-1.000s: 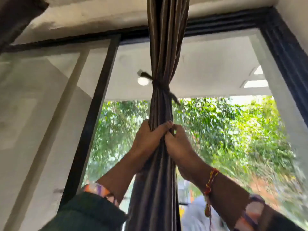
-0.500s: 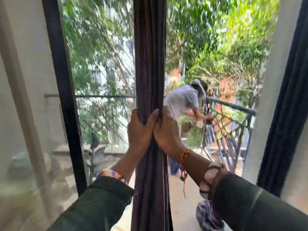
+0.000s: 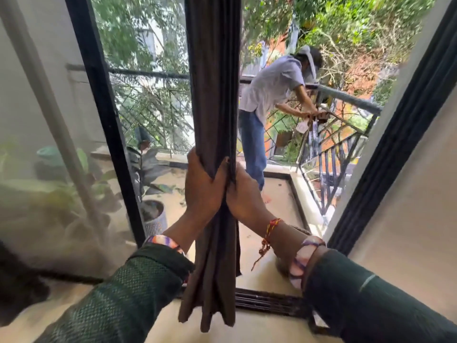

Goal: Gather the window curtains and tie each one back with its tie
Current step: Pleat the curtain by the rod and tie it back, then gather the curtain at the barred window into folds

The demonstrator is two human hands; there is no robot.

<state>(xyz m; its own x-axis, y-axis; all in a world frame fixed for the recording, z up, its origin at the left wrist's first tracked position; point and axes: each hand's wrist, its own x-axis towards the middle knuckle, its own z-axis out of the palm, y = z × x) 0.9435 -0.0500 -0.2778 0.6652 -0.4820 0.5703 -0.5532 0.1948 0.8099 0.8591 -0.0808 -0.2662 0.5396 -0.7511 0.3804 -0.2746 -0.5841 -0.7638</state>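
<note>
Indoors, black-framed glass window (image 3: 103, 120) facing a railed balcony (image 3: 346, 149), another person (image 3: 269, 95) out there. Gathered dark brown fabric curtain (image 3: 214, 82) hangs mid-window; left hand (image 3: 201, 191) and right hand (image 3: 243, 194) both clenched around it, side by side.

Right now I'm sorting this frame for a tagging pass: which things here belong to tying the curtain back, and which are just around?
Part of the job:
brown curtain, gathered
left hand, gripping it
right hand, gripping it

Just around:
person on the balcony
balcony railing
potted plant
window frame
</note>
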